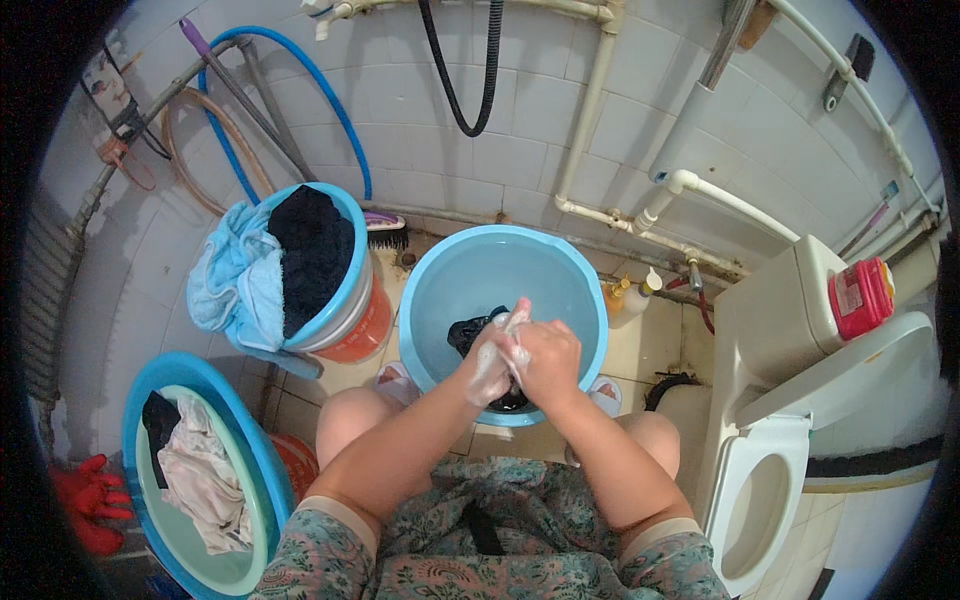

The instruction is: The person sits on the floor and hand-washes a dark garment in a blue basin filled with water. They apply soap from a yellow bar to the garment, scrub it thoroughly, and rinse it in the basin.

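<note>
My left hand (490, 372), covered in white suds, and my right hand (550, 362) are pressed together above a light blue basin (425, 285). Both are closed on a wet black cloth (466, 335), which shows to the left of the fingers and again below them. How the fingers wrap around it is partly hidden. The basin stands on the floor between my feet and holds water.
At left, a bucket (347, 332) carries a light blue towel (238, 275) and black cloth (312, 255). Nearer, a green basin (190, 555) with clothes sits inside a blue one (140, 430). Pump bottles (640, 295) stand beyond my basin; a toilet (765, 500) is at right.
</note>
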`<state>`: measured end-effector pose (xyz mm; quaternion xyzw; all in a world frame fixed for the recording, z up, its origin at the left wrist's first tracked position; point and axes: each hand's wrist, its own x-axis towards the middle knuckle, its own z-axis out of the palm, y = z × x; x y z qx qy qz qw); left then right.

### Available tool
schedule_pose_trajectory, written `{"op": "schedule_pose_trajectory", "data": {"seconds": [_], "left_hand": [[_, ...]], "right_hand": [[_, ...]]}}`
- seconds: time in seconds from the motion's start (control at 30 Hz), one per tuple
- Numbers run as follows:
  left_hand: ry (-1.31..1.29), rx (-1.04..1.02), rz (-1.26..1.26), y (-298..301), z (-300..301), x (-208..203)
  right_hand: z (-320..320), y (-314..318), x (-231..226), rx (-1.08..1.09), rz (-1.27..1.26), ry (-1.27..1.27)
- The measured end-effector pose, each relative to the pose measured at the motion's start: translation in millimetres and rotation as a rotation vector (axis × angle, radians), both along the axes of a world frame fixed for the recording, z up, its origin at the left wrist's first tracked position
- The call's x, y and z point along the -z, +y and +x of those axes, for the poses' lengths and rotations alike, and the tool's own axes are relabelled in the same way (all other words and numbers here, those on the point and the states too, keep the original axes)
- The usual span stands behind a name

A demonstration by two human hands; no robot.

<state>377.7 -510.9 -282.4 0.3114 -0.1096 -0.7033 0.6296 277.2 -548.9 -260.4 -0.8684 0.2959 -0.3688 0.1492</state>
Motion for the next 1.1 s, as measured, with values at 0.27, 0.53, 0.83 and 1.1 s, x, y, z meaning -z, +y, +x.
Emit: {"op": "schedule_pose_trajectory", "data": {"seconds": [0.27, 0.53, 0.83, 1.1], "left_hand": [[-0.02, 0.16, 0.024, 0, 13, -38], [-0.021, -0.181, -0.31, -2, 60, -35], [0.232, -0.229, -0.506, -1, 107, -38], [-0.025, -0.264, -0.218, -5, 72, -1]], "right_hand": [[-12, -49, 33, 0.06, 0.699, -0.332], [-8, -22, 12, -0.483, 0.972, 0.114], [-9, -29, 21, -0.265, 1.118, -0.028], [-9, -36, 9, -0.245, 1.283, -0.801]]}}
